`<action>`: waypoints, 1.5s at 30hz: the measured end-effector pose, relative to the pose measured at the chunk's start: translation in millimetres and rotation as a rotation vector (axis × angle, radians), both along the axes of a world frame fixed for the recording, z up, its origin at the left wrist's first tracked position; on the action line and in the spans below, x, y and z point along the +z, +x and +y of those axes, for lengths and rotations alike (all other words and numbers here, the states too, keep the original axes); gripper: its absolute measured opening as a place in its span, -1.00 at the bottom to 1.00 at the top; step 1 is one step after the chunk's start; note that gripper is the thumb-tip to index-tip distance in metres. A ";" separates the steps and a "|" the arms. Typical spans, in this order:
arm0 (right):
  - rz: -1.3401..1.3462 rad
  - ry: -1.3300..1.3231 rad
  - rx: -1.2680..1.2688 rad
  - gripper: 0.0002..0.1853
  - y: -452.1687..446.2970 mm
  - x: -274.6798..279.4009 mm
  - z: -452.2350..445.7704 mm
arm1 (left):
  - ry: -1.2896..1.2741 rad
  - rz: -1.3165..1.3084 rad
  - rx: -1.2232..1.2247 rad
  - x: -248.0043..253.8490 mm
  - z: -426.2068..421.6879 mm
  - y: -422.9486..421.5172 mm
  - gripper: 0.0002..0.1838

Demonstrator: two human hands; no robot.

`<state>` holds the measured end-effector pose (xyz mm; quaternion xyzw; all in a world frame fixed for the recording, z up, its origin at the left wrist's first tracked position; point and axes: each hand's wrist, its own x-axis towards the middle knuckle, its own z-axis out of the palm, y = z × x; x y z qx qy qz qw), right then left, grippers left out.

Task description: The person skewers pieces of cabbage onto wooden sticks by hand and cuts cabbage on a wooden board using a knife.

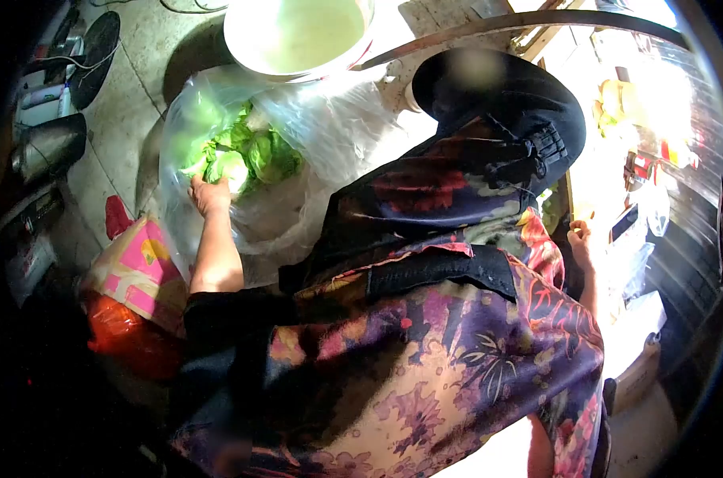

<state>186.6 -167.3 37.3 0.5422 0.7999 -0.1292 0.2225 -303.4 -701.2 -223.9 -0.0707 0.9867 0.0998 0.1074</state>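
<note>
Leafy green vegetables that look like lettuce (270,155) lie in a large clear plastic bag (270,227) on the floor. My left hand (210,197) reaches into the bag, its fingers closed around a lettuce with a pale base; the fingertips are partly hidden by leaves. Out to the right, beyond my leg, my right hand (585,237) is beside a wooden edge. Its fingers are curled together, and strong glare hides what they hold, if anything.
A white bucket (298,68) of cloudy liquid stands just beyond the bag. At left are a pink and beige bag (142,259), a red plastic bag (126,327) and dark pans or lids (97,60). A curved dark bar (489,30) crosses the top right.
</note>
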 end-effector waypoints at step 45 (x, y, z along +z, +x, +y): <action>-0.062 -0.107 -0.027 -0.69 5.5 -17.0 -35.0 | -0.233 -0.576 -0.928 -149.6 -50.1 -6.3 -0.25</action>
